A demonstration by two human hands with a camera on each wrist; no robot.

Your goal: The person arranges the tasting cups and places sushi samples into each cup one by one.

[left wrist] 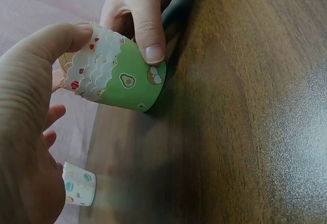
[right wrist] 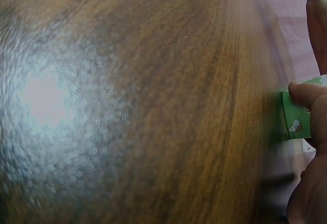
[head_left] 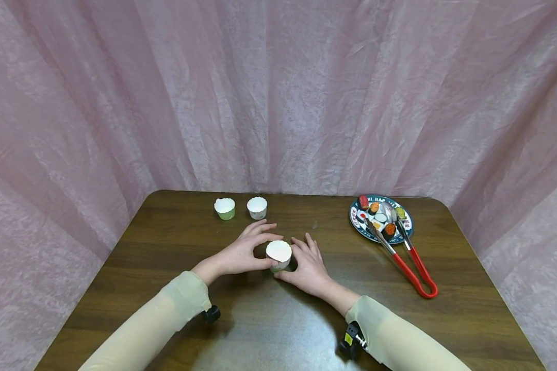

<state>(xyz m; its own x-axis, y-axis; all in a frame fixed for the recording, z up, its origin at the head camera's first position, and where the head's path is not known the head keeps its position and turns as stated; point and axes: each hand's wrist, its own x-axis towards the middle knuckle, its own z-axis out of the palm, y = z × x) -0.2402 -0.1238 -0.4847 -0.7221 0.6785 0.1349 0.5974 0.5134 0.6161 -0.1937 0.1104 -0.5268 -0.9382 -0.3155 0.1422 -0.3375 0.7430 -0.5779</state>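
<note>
A stack of paper cupcake cups (head_left: 278, 251) stands in the middle of the table between both hands. In the left wrist view several scalloped white rims show above a green outer cup (left wrist: 120, 87) printed with avocados. My left hand (head_left: 243, 252) holds the stack at its upper part, thumb on the rims. From the other side my right hand (head_left: 308, 269) grips it lower down, thumb pressed on the green wall. The far fingers of both hands are partly hidden behind the stack. Only a bit of green cup (right wrist: 296, 115) shows in the right wrist view.
Behind the left hand stand a green cupcake cup (head_left: 225, 209) and a whitish patterned one (head_left: 257, 208). At the back right, red-handled tongs (head_left: 410, 270) lie across a round plate (head_left: 355, 222) of sushi pieces. A pink curtain (head_left: 278, 103) hangs behind the wooden table (head_left: 167, 242).
</note>
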